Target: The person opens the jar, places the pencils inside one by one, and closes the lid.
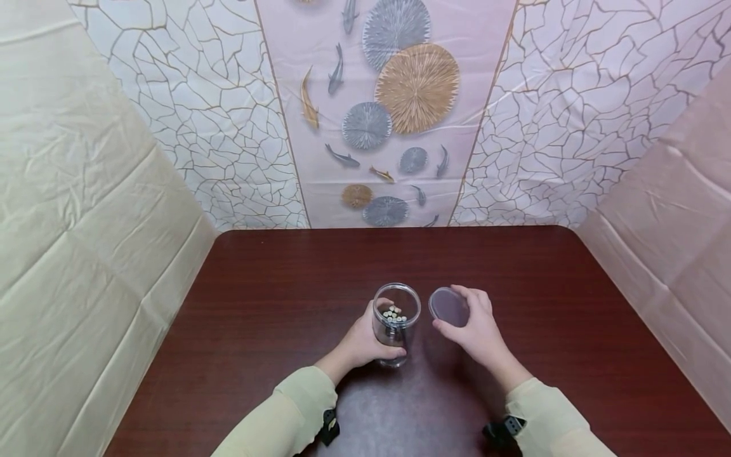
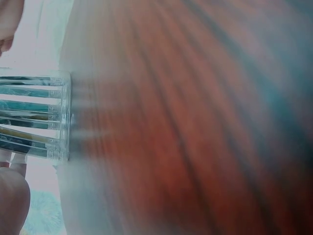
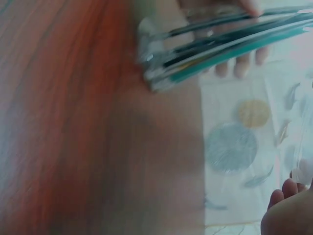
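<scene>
My left hand (image 1: 362, 341) grips a clear cylindrical jar (image 1: 403, 331) from its left side, fingers behind and thumb across the front. The jar stands roughly upright with its top uncovered. Inside are several slim sticks that look like pens or pencils, their pale round ends (image 1: 394, 315) showing from above. Dark, teal and yellowish sides of these sticks (image 3: 210, 61) show through the wall in the right wrist view. To the right of the jar, my right hand (image 1: 478, 325) pinches a round translucent lid (image 1: 448, 308) by its edge, tilted and apart from the jar's rim.
The dark red-brown wooden table (image 1: 285, 279) lies under both hands. Behind it hangs a patterned cloth (image 1: 365, 171) with fish and round leaves. Plain cream cloth (image 1: 114, 254) closes off the left side, with similar cloth (image 1: 662, 266) at the right.
</scene>
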A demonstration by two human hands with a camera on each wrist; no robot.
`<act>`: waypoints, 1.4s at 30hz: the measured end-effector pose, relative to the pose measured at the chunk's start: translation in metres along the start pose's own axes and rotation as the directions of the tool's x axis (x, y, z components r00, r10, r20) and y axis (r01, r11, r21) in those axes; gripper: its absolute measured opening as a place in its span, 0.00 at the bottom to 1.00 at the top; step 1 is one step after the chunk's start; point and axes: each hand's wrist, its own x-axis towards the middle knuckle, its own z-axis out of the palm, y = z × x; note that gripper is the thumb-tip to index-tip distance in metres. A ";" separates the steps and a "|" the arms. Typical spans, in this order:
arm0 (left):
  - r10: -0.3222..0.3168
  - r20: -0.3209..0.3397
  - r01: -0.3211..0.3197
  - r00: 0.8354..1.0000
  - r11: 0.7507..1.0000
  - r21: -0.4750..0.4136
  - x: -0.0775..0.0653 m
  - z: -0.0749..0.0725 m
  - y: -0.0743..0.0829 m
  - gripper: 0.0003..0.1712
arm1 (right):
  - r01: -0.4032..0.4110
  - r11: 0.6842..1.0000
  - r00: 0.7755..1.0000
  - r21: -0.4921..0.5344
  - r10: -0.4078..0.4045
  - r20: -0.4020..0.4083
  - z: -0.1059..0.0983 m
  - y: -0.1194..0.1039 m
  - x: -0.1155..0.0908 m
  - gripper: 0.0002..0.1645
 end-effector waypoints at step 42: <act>-0.026 0.017 0.026 1.000 1.000 -0.001 -0.001 -0.002 0.000 0.54 | 0.247 0.966 0.966 0.079 -0.251 0.053 0.015 -0.081 0.009 0.51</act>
